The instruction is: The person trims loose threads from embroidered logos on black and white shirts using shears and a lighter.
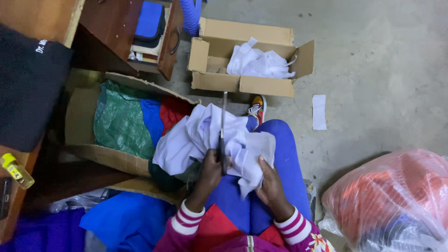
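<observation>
I sit with a bundle of white cloth point(196, 135) on my lap, over my blue trousers point(284, 154). My left hand point(210, 175) grips the dark handles of a pair of scissors point(223, 126). Their blades are together and point away from me, up over the cloth. My right hand point(270, 186) pinches a fold of the white cloth at its near right edge. Both wrists show pink-and-white striped cuffs.
An open cardboard box point(261, 86) with white cloth pieces stands on the concrete floor ahead. Another box point(81, 121) at the left holds green, blue and red fabric. A white strip point(319, 112) lies on the floor. A clear bag point(392, 200) of orange fabric sits at the right; a wooden cabinet point(116, 23) is behind.
</observation>
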